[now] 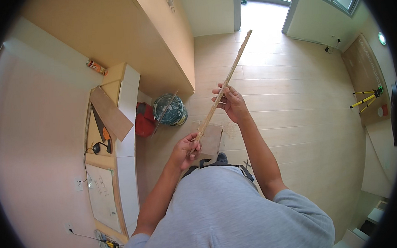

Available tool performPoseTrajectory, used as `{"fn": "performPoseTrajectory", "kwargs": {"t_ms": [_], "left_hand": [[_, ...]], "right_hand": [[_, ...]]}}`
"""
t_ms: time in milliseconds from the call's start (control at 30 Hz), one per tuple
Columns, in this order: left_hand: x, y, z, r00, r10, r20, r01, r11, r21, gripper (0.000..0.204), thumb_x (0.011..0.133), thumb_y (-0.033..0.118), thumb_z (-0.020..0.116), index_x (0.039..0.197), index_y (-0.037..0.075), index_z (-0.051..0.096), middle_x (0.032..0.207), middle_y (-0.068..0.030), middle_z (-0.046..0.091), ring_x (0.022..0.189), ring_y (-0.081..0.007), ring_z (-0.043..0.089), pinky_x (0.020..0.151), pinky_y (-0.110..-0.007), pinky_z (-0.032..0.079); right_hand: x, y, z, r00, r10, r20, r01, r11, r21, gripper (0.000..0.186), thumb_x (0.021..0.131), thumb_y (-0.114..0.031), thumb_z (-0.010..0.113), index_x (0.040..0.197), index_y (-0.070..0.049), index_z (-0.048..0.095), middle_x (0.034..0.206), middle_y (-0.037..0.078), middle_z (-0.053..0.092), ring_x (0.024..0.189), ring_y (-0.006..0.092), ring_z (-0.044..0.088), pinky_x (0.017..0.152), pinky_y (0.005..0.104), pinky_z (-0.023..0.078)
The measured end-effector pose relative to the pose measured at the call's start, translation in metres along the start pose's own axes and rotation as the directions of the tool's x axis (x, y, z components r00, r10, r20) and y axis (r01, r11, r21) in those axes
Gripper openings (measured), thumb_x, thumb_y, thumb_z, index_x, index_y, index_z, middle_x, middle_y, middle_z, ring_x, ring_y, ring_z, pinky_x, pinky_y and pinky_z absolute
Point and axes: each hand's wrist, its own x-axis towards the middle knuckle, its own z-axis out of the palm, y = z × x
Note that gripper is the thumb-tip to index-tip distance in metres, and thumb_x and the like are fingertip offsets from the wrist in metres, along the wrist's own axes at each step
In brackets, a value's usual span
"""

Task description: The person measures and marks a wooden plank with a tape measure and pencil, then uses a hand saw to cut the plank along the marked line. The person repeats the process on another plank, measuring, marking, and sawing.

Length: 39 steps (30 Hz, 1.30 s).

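Note:
A long, thin wooden strip (pixel 232 71) with rough, ragged edges slants up and away in front of my body. Its near end is pinched in my left hand (pixel 187 152), fingers closed around it. Farther along, my right hand (pixel 233 105) grips the strip near its middle between thumb and fingers, the other fingers partly spread. The far end sticks out past my right hand. Below the strip, a flat brownish board (pixel 211 140) lies on the floor by my feet, partly covered by my left hand and the strip.
To the left, a paint-spattered bucket (pixel 171 109) with a thin stick across it stands beside a red bag (pixel 144 119). A cabinet (pixel 126 109) holds a loose wood panel (pixel 111 113), a handsaw (pixel 102 128) and a spray can (pixel 97 67). A yellow tripod (pixel 366 100) stands far right.

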Motion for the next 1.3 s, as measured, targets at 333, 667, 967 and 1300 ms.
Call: {"fn": "performPoseTrajectory", "kwargs": {"t_ms": [333, 667, 967, 1300], "left_hand": [[0.02, -0.006, 0.012, 0.988, 0.09, -0.129, -0.025, 0.9, 0.435, 0.04, 0.109, 0.023, 0.052, 0.143, 0.002, 0.051, 0.093, -0.0055, 0.065, 0.067, -0.0099, 0.058, 0.058, -0.023, 0.047], [0.023, -0.018, -0.01, 0.927, 0.301, -0.224, -0.097, 0.769, 0.632, 0.041, 0.108, 0.018, 0.057, 0.146, 0.004, 0.057, 0.099, -0.0086, 0.072, 0.064, -0.0069, 0.061, 0.056, -0.022, 0.049], [0.028, -0.013, -0.017, 0.685, 0.724, 0.083, -0.204, 0.082, 0.976, 0.047, 0.099, 0.017, 0.071, 0.141, 0.0, 0.06, 0.097, -0.0086, 0.073, 0.074, -0.0105, 0.063, 0.067, -0.027, 0.052], [0.015, 0.008, -0.006, 0.95, 0.283, -0.132, -0.052, 0.558, 0.828, 0.031, 0.107, 0.032, 0.057, 0.11, 0.003, 0.066, 0.083, -0.0032, 0.066, 0.061, -0.0081, 0.055, 0.056, -0.025, 0.046]], "right_hand": [[-0.003, 0.017, 0.0, 0.979, 0.0, -0.202, -0.03, 0.988, -0.15, 0.023, 0.104, -0.029, 0.066, 0.116, -0.011, 0.06, 0.107, 0.006, 0.072, 0.094, 0.0199, 0.072, 0.077, 0.0371, 0.06], [-0.048, 0.051, 0.029, 0.958, 0.278, -0.071, -0.287, 0.92, -0.266, 0.027, 0.105, -0.027, 0.063, 0.118, -0.003, 0.062, 0.115, 0.012, 0.074, 0.103, 0.0228, 0.073, 0.084, 0.0385, 0.063], [-0.044, 0.074, 0.043, 0.931, 0.192, -0.309, -0.277, 0.925, -0.26, 0.024, 0.105, -0.027, 0.063, 0.114, -0.005, 0.061, 0.108, 0.009, 0.074, 0.095, 0.0193, 0.072, 0.075, 0.0337, 0.061], [-0.044, 0.075, 0.039, 0.966, 0.26, -0.009, -0.257, 0.949, -0.181, 0.029, 0.099, -0.016, 0.073, 0.121, -0.005, 0.059, 0.108, 0.008, 0.072, 0.092, 0.016, 0.071, 0.07, 0.0267, 0.059]]}}
